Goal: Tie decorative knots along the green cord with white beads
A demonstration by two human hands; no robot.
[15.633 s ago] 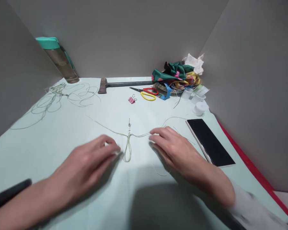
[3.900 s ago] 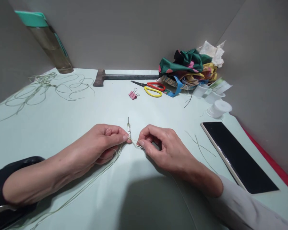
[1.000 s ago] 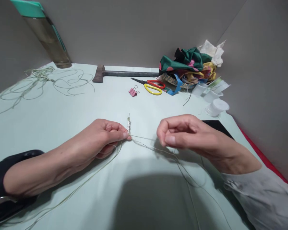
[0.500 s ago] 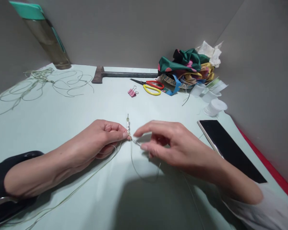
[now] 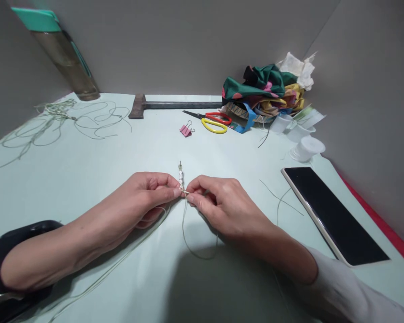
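Between thumb and index finger, my left hand (image 5: 155,195) pinches the lower end of a short knotted cord (image 5: 181,175), whitish with a pale green loop at its top. Close against it on the right, my right hand (image 5: 218,202) is closed in a pinch on a thin cord strand (image 5: 186,192) coming out of the knotted part. A loose strand (image 5: 184,233) hangs from the work and curves below my right hand. Long pale green cords (image 5: 121,260) trail from under my left hand to the lower left.
A tangle of cord (image 5: 59,110) and a bottle (image 5: 67,65) stand far left. Behind lie an axe-like hammer (image 5: 138,106), scissors (image 5: 215,125), a pink binder clip (image 5: 186,130) and bunched fabric (image 5: 265,89). White spools (image 5: 308,148) and a phone (image 5: 333,215) are on the right.
My right hand has moved left and down to the knotted cord, and its fingers have closed near my left fingertips. My left hand keeps its pinch. The view has shifted slightly.
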